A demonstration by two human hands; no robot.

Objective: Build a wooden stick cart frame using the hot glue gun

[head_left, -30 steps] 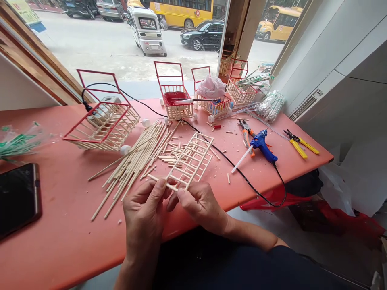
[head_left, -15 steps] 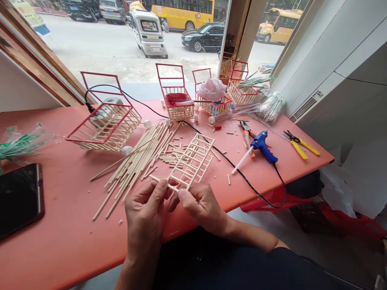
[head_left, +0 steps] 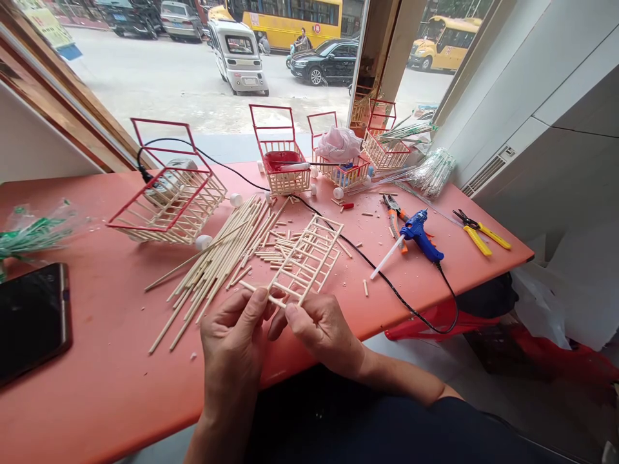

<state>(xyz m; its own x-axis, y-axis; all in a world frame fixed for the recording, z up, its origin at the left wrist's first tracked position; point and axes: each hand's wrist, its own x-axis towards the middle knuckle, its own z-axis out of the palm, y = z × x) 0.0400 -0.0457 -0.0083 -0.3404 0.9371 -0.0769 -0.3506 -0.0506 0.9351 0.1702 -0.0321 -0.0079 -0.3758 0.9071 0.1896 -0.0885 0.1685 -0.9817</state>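
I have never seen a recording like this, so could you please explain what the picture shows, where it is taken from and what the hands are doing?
There is no machine here: the camera sits on a person's head, looking down at their own two bare hands. The left hand and right hand pinch the near edge of a grid of thin wooden sticks, held over the orange table. On the table lie a pile of loose sticks, a blue glue gun, pliers, yellow cutters, a phone and small stick carts with red frames.

Stick grid (head_left: 309, 256) between loose sticks (head_left: 220, 258) at left and glue gun (head_left: 420, 233) at right.
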